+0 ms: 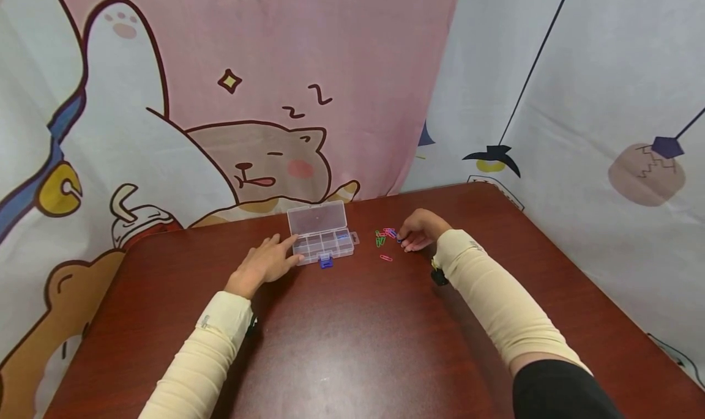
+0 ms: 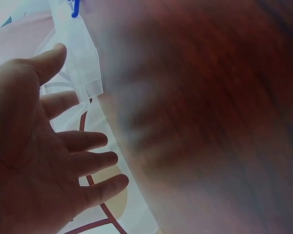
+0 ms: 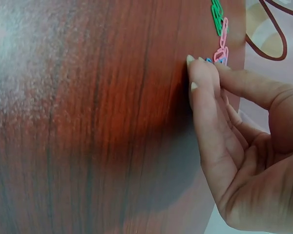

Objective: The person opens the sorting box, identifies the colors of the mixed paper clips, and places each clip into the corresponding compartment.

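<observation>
A clear plastic compartment box point(image 1: 308, 259) stands on the table with its lid point(image 1: 316, 217) raised and its blue latch point(image 1: 326, 262) down in front. Something small and blue point(image 1: 343, 237) lies in a back right compartment. My left hand point(image 1: 265, 261) is at the box's left end, fingers spread and straight, thumb by the front corner; the left wrist view shows its palm point(image 2: 24, 131) beside the box point(image 2: 85, 58). My right hand point(image 1: 421, 229) pinches a blue paper clip point(image 1: 399, 240) at the right edge of a small pile of pink, green and blue paper clips point(image 1: 381, 240).
A single pink paper clip point(image 1: 386, 258) lies in front of the pile. The brown wooden table point(image 1: 341, 333) reaches back to a printed cloth point(image 1: 374, 88) with cartoon animals. Another cloth-covered side stands along the table's right edge.
</observation>
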`<state>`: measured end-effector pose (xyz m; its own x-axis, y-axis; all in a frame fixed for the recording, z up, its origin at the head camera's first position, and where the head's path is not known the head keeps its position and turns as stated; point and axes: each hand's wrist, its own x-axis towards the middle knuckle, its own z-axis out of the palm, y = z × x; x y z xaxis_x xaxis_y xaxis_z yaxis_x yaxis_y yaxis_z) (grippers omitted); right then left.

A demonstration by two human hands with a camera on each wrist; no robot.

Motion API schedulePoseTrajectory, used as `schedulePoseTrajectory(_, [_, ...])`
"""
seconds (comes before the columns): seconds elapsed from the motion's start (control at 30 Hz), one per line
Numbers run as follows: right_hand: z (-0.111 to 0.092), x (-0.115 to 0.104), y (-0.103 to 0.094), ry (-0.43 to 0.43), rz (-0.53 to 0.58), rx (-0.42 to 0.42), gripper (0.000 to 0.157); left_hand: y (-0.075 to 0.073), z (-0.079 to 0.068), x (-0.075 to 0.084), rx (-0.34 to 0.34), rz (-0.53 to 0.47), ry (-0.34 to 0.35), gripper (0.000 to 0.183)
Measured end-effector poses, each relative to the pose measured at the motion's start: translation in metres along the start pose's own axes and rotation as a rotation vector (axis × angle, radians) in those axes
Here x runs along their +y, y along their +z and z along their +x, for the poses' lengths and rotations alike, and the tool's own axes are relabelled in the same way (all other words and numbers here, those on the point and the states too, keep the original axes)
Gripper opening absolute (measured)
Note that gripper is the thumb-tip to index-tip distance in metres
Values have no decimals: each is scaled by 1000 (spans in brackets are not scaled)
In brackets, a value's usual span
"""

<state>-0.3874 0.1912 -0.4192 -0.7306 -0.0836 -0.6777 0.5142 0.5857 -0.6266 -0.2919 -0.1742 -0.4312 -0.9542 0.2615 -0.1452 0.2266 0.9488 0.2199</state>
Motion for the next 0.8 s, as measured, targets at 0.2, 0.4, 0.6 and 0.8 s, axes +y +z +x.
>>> schedulePoseTrajectory(0.2, [1, -4, 4, -7, -82, 46, 14, -1, 0, 0, 6, -1, -2, 67])
schedulePoseTrajectory(0.4, [-5, -7, 7, -37, -150, 97, 15, -2, -1, 0, 8, 13, -1, 67])
schedulePoseTrajectory(0.6, [-7, -8, 10, -44, -209, 128, 17, -2, -1, 1, 5, 20, -2, 66])
schedulePoseTrajectory(0.8, [-3, -7, 9, -21, -221, 119, 17, -2, 0, 2, 8, 22, 6, 65])
